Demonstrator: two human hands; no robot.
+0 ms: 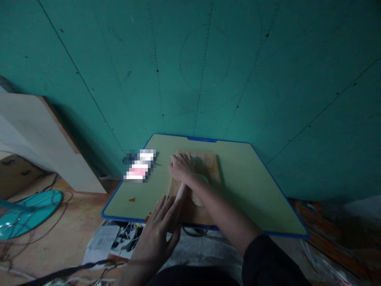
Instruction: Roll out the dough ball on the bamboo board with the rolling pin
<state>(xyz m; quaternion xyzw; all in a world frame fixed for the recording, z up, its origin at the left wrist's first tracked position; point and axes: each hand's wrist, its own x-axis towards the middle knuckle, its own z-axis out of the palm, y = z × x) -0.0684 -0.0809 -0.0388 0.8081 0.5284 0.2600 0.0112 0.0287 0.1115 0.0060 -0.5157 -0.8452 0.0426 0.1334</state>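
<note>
A pale rolling pin (181, 192) lies slantwise across a wooden cutting board (212, 161). My right hand (182, 166) reaches over to its far end, with the fingers bent down around it. At the near end is my left hand (162, 222), its fingers fairly straight over the pin and its thumb on the other side. Just right of the pin, a flat, pale sheet that looks like dough (197, 198) rests on the board, partly hidden under my right forearm.
The board rests on a pale yellow-green table (247, 190) with a blue rim, against a green wall (208, 71). A blurred-out, phone-like item (139, 167) stands at the table's left. White panels (56, 139), a turquoise round base (32, 214) and cables are further left.
</note>
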